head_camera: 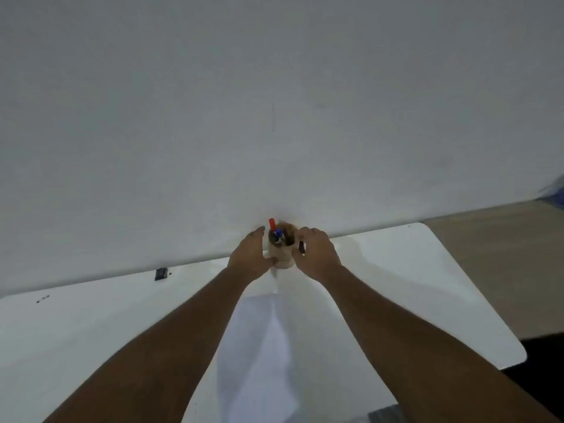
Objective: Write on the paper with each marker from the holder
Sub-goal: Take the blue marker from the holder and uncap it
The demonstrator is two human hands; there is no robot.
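At the far edge of the table (396, 270), right against the wall (274, 87), stands the brown holder (282, 257), and both of your hands are on it. Your left hand (248, 259) cups the left side of the holder with its fingers loosely curled around it. Your right hand (317, 254) is at the right side of the holder's rim, and it looks like it is pinching a dark marker (301, 247), though the picture is blurry there, so that is only my best guess. Inside the holder you can see a red marker (272, 223) poking up high and a blue marker (278, 234) just beside it. The paper (259, 346) lies on the table on your side of the holder, between your two arms, with its far tip close to the holder's foot. It looks blank, so the writing has hardly begun. Be careful here. The holder is tall and thin, so if you pull a marker out sideways, it could tip and spill the red and blue ones. Keep your left hand firm on it. Your arms also hang right over the paper, so a dragging arm could push or wrinkle it. And if you grip the marker only by its cap, the cap could pop off.
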